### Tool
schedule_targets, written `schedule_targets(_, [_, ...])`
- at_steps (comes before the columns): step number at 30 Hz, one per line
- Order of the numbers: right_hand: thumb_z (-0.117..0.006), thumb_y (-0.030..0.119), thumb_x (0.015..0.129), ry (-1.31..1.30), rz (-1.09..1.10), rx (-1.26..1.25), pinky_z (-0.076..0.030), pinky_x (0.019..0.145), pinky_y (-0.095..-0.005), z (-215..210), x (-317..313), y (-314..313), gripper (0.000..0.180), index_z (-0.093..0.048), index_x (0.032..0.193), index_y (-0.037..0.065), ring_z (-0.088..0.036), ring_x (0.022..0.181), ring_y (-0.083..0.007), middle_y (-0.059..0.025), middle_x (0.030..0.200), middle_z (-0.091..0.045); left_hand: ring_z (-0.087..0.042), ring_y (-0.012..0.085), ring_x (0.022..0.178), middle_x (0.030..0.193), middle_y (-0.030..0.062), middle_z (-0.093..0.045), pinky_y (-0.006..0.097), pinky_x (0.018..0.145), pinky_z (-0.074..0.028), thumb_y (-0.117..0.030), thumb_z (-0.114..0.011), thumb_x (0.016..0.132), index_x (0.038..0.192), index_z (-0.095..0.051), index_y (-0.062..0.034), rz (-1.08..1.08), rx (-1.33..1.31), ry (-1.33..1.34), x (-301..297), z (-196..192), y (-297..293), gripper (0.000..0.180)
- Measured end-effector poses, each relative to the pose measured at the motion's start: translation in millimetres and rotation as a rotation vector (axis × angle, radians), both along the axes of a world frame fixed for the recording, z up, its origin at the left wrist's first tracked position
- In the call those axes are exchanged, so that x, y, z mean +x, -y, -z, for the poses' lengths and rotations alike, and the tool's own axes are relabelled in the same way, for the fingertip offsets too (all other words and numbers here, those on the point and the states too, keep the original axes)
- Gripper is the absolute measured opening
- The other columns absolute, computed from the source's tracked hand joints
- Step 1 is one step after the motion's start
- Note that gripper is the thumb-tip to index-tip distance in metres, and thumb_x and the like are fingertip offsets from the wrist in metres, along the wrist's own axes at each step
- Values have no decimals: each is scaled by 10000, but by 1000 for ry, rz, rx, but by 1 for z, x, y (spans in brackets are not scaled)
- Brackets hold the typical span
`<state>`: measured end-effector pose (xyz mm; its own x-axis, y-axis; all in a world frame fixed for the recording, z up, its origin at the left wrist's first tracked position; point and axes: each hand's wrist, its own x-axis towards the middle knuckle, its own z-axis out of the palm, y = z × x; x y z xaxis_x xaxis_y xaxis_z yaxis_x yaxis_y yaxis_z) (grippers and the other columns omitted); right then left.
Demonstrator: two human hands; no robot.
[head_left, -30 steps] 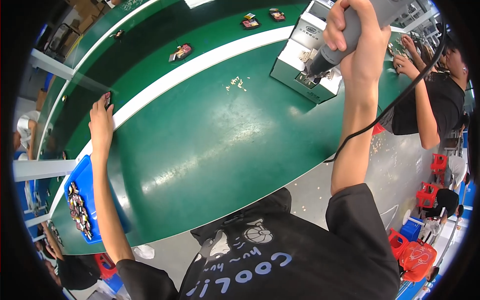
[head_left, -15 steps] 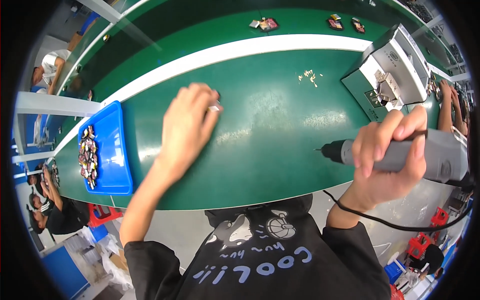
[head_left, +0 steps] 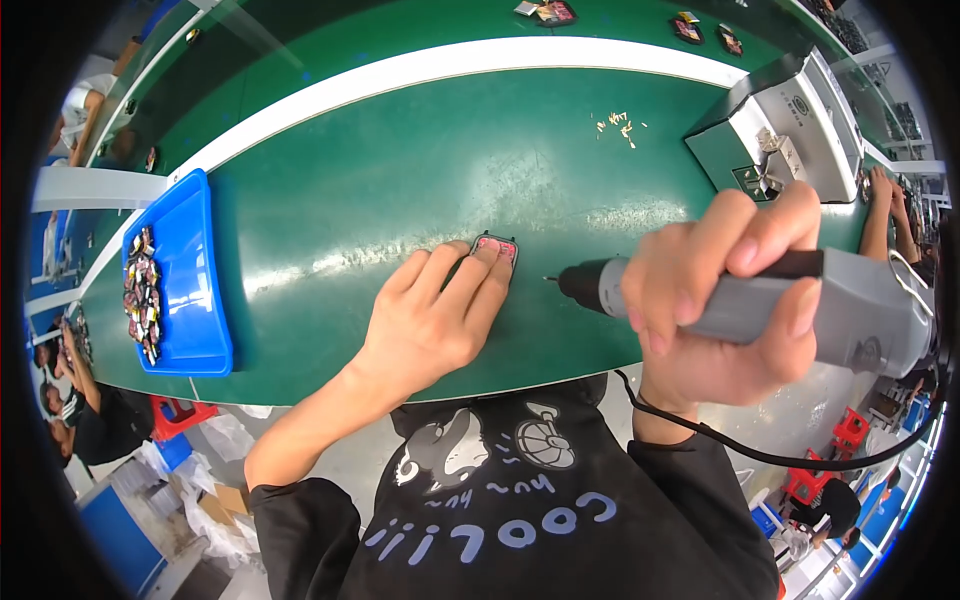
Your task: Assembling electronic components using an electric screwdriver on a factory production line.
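Note:
My left hand (head_left: 430, 310) rests on the green worktop with its fingers on a small dark-framed part with a pinkish-red board (head_left: 506, 246). The fingertips press it to the surface and cover its near side; my thumb is hidden. In my right hand (head_left: 710, 300) is a grey electric screwdriver (head_left: 870, 315), fingers wrapped round its body. Its black nose (head_left: 585, 285) and thin bit point left, toward the part, with a gap between them. The tool is held above the worktop, tilted nearly level.
At left stands a blue tray (head_left: 215, 300) holding several small assembled parts (head_left: 143, 300). A grey boxy screw dispenser (head_left: 800, 105) sits at the far right, near scattered tiny pale pieces (head_left: 622, 128). Beyond the white rail (head_left: 450, 60) lie more parts (head_left: 553, 12). A black cable (head_left: 760, 455) trails from the screwdriver.
My left hand has come nearer and to the right with the small part, now set down under the fingers. My right hand has brought the screwdriver leftward, closer to it.

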<state>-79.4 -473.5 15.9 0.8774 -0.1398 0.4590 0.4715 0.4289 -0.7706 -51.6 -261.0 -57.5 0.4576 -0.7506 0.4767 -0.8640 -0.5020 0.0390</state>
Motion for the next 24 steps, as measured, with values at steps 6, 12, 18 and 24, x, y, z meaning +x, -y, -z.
schedule_targets(6, [-415, 409, 1082, 17, -20, -20, -360, 369, -316, 6, 17, -9, 360, -403, 996, 59, -402, 380, -148, -101, 705, -485, -652, 240, 883, 898, 98, -649, 314, 669, -488, -40, -710, 730, 962, -716, 27, -4, -16, 76, 0, 3, 4, 242])
schedule_targets(12, [-365, 395, 1089, 22, -19, -35, -360, 376, -318, 9, 26, -15, 352, -415, 1005, 56, -399, 384, -144, -93, 715, -486, -670, 256, 861, 980, 122, -680, 321, 654, -530, -26, -697, 696, 1036, -721, 58, 12, 22, 107, -5, 6, 1, 351])
schedule_targets(18, [-358, 381, 1086, -3, -33, -57, -366, 378, -322, 8, 28, -18, 341, -413, 996, 57, -392, 382, -142, -93, 711, -482, -671, 275, 824, 958, 155, -668, 324, 623, -526, -12, -696, 684, 1018, -712, 78, 34, -19, 119, -7, 10, 0, 347])
schedule_targets(24, [-368, 368, 1082, -25, -31, -111, -375, 382, -322, 12, 27, -23, 324, -393, 990, 59, -400, 381, -149, -101, 699, -477, -680, 279, 838, 946, 158, -673, 322, 635, -532, -11, -703, 710, 991, -710, 69, 35, 13, 113, -8, 10, 1, 292])
